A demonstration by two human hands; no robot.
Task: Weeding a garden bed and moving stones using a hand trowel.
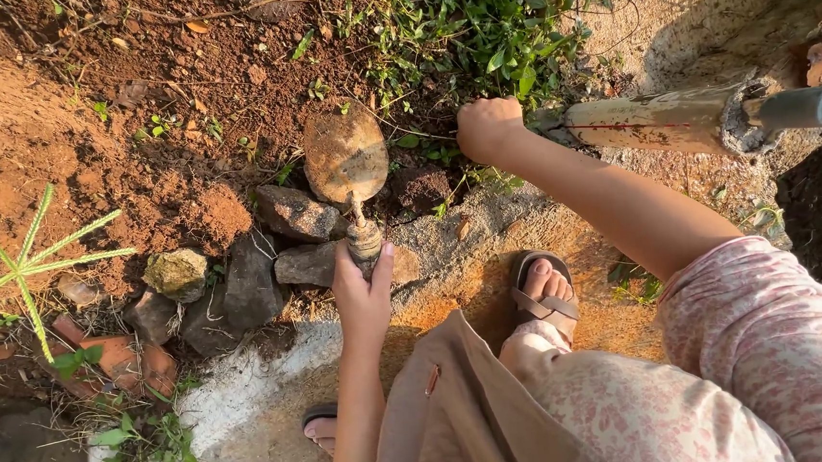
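Note:
My left hand (361,292) grips the handle of a soil-caked garden trowel (345,155). Its rusty blade points away from me and rests on the red earth above a row of grey stones (294,213). My right hand (487,127) is closed into a fist at the edge of a patch of green weeds (483,23), right beside the trowel blade. What the fist holds is hidden, though it sits among the weed stems.
Red loose soil (132,106) lies to the left with a small spiky green seedling (23,268). Broken brick pieces (112,363) lie at the lower left. A pale post with a grey pipe (693,120) lies on the right. My sandalled foot (543,294) rests on concrete.

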